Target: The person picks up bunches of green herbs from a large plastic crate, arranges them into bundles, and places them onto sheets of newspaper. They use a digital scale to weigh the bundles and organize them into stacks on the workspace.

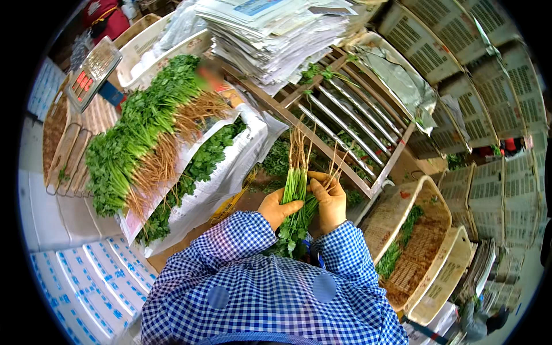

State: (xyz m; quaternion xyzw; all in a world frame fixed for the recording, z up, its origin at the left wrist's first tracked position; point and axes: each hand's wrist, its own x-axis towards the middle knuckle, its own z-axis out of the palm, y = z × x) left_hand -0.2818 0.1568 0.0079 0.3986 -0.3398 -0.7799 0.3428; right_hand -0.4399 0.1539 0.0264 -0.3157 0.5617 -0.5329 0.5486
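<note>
My left hand [277, 208], in an orange-tan glove, is closed round the stalks of a bunch of rooted leafy herbs [295, 187], coriander or celery by their look. The long brown roots point away from me and the leaves hang toward my body. My right hand [330, 201], gloved alike, is closed on a few thinner rooted herb stems [333, 175] just right of the bunch. Its fingertips reach close to the bunch's stalks. To the left, a large heap of the same herbs [146, 132] lies in a row, roots toward me, on paper over more greens.
A slatted metal rack [345, 123] stands ahead, with a tall stack of newspapers [276, 40] beyond it. On the right are a plastic crate [417, 247] with loose greens and stacked crates [489, 75]. A digital scale [92, 75] sits far left; white-blue boxes [92, 276] lie near left.
</note>
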